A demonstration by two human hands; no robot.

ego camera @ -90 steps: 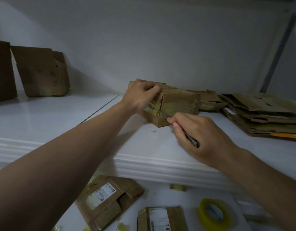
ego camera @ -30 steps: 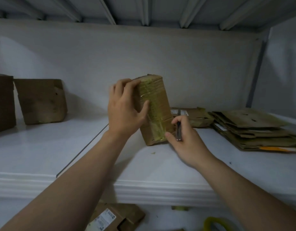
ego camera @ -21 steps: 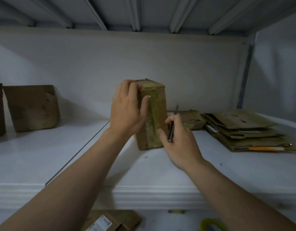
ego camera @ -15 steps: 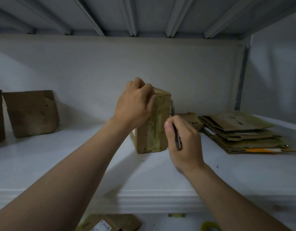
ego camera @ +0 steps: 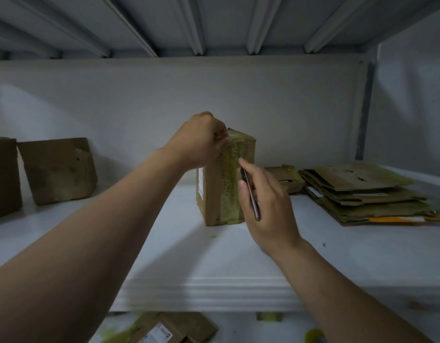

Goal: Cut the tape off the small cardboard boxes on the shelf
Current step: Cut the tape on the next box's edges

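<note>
The small cardboard box (ego camera: 214, 194) stands on end in the middle of the white shelf (ego camera: 238, 258), set back from the shelf's ribbed front lip, with open surface before it and to its left. On its right a flattened carton (ego camera: 283, 178) lies just behind it and a stack of flattened cardboard (ego camera: 362, 194) sits near, while an opened box (ego camera: 58, 169) rests well apart at the left by the back wall. The ribbed underside of the upper shelf (ego camera: 214, 23) closes the space overhead. A white label (ego camera: 201, 185) on the box's left side is too small to read, as is the label on a carton (ego camera: 164, 330) on the level below. A yellowish strip of tape (ego camera: 230, 186) runs down the box's near face. The left hand (ego camera: 201, 141) reaches in from the lower left, its fingers curled over the box's top edge, gripping it. The right hand (ego camera: 268, 209) pinches a slim dark cutter (ego camera: 251, 196) between thumb and fingers, with the forefinger extended to the tape's right edge.
</note>
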